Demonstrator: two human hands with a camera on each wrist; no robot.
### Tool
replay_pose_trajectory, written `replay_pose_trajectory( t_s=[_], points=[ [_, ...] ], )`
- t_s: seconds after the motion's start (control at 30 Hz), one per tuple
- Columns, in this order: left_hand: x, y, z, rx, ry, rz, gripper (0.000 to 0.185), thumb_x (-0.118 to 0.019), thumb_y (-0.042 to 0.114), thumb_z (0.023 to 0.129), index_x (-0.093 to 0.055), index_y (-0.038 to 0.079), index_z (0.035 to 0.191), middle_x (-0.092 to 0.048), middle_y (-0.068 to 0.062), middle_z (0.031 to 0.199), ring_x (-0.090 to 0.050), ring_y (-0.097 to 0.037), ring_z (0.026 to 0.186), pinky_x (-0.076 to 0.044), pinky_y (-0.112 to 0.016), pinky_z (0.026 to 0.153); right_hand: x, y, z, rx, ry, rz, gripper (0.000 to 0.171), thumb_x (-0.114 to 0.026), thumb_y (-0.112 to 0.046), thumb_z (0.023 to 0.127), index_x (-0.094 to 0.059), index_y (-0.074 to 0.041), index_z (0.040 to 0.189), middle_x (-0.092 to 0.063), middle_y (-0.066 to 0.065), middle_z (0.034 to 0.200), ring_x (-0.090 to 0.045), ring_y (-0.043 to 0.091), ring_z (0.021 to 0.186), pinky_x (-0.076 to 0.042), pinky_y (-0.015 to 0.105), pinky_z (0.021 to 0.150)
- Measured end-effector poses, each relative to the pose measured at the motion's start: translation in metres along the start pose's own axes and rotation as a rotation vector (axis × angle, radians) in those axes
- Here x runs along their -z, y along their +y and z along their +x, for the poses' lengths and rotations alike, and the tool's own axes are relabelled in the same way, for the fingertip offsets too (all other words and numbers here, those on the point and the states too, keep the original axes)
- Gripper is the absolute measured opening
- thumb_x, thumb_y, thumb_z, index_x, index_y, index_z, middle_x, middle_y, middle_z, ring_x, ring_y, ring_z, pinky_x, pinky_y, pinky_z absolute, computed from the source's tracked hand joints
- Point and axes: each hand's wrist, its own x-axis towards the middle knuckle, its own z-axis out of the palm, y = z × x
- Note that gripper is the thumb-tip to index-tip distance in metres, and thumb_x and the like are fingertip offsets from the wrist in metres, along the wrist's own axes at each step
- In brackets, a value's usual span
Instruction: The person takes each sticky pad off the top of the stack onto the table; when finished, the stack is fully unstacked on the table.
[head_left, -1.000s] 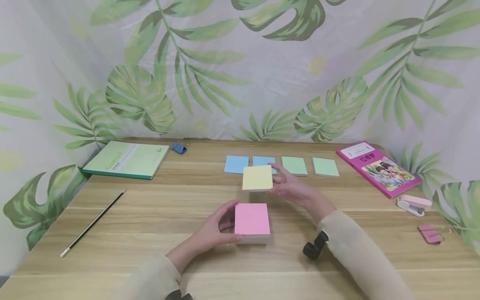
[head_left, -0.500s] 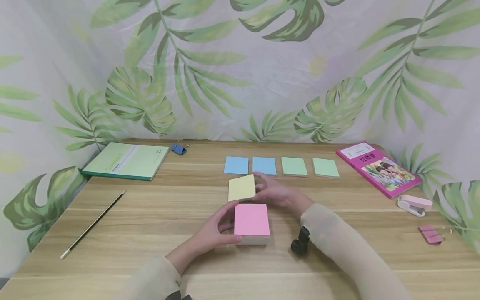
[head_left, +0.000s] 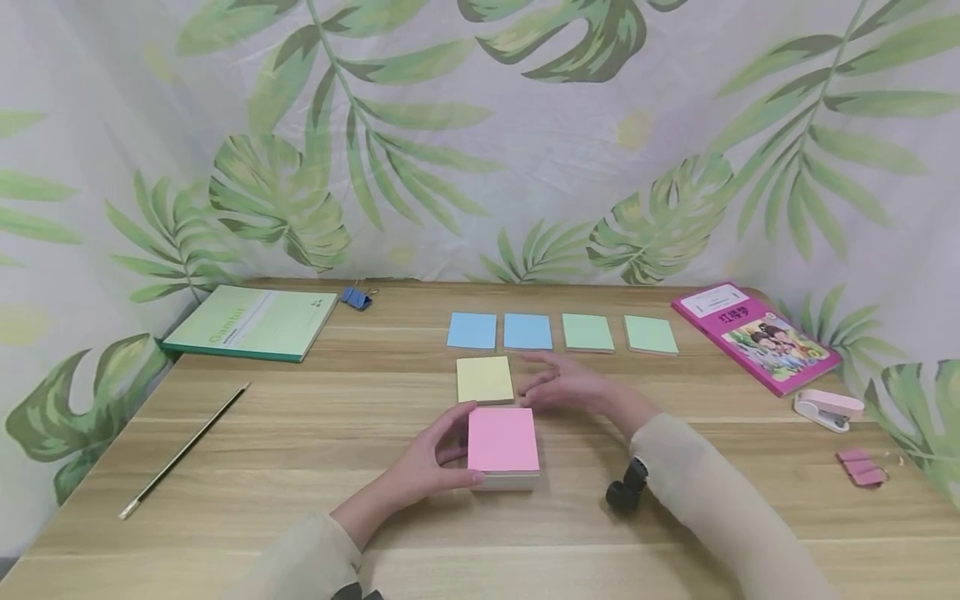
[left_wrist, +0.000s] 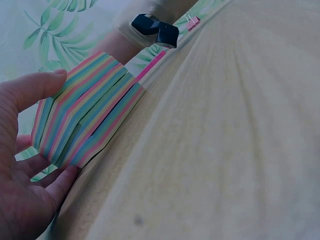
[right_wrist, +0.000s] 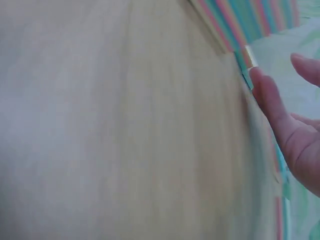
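Observation:
In the head view, my left hand (head_left: pixel 418 468) grips the left side of a stack of sticky note pads (head_left: pixel 503 442) with a pink top sheet. The left wrist view shows the stack's striped edges (left_wrist: pixel 90 112), with the thumb and fingers around its side. Just behind the stack, a yellow sticky note pad (head_left: pixel 484 380) lies flat on the table. To the right of this pad is my right hand (head_left: pixel 576 385), fingers loosely bent and apart from it. The right wrist view shows that hand (right_wrist: pixel 297 135) holding nothing, near the striped stack (right_wrist: pixel 250 20).
Two blue pads (head_left: pixel 472 331) and two green pads (head_left: pixel 588 332) form a row at the back. A green notebook (head_left: pixel 255 323), blue binder clip (head_left: pixel 357 297) and pencil (head_left: pixel 183 451) lie left. A pink book (head_left: pixel 757 337), stapler (head_left: pixel 828 409) and pink binder clip (head_left: pixel 861 468) lie right.
My right hand has brought the yellow pad left and down onto the table behind the stack, let it go and drawn back right. My left hand stays on the stack.

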Motion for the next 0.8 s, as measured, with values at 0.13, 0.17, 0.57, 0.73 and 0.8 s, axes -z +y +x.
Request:
replay_pose_trajectory(
  t_s=[0.13, 0.17, 0.57, 0.73, 0.8],
  points=[
    [-0.002, 0.005, -0.001, 0.008, 0.007, 0.007, 0.08, -0.069, 0.002, 0.07, -0.021, 0.001, 0.134, -0.028, -0.02, 0.131, -0.031, -0.033, 0.117, -0.033, -0.038, 0.092, 0.005, -0.007, -0.019, 0.073, -0.076, 0.032, 0.07, -0.056, 0.003, 0.08, -0.014, -0.001, 0.136, -0.043, 0.033, 0.114, -0.054, 0.034, 0.094, -0.04, 0.041, 0.085],
    [-0.002, 0.005, -0.001, 0.006, 0.007, 0.006, 0.08, -0.069, 0.001, 0.07, -0.021, 0.0, 0.134, -0.028, -0.02, 0.13, -0.031, -0.033, 0.117, -0.034, -0.038, 0.092, 0.005, -0.009, -0.024, 0.1, -0.09, 0.01, 0.069, -0.056, 0.001, 0.081, -0.015, -0.001, 0.136, -0.041, 0.033, 0.115, -0.053, 0.034, 0.095, -0.04, 0.041, 0.085],
    [-0.002, 0.005, -0.001, 0.002, 0.011, -0.001, 0.079, -0.069, 0.001, 0.07, -0.022, 0.001, 0.134, -0.029, -0.021, 0.131, -0.03, -0.033, 0.118, -0.032, -0.041, 0.093, -0.028, -0.001, -0.064, 0.211, -0.19, -0.22, 0.084, -0.067, -0.01, 0.075, -0.012, -0.014, 0.138, -0.028, 0.022, 0.132, -0.03, 0.032, 0.119, -0.032, 0.043, 0.093],
    [-0.002, 0.006, -0.001, -0.002, 0.009, -0.002, 0.079, -0.069, 0.001, 0.07, -0.022, 0.001, 0.134, -0.029, -0.021, 0.131, -0.03, -0.032, 0.118, -0.031, -0.042, 0.093, -0.039, 0.012, -0.066, 0.213, -0.186, -0.255, 0.092, -0.07, -0.01, 0.071, -0.008, -0.011, 0.138, -0.03, 0.019, 0.129, -0.031, 0.029, 0.119, -0.025, 0.04, 0.097],
    [-0.002, 0.006, -0.001, 0.0, 0.009, 0.0, 0.08, -0.069, 0.001, 0.07, -0.021, 0.001, 0.134, -0.028, -0.02, 0.131, -0.03, -0.032, 0.118, -0.031, -0.042, 0.093, -0.042, 0.015, -0.067, 0.219, -0.164, -0.274, 0.093, -0.071, -0.011, 0.07, -0.008, -0.01, 0.138, -0.03, 0.017, 0.129, -0.031, 0.028, 0.118, -0.026, 0.039, 0.097]
  ],
)
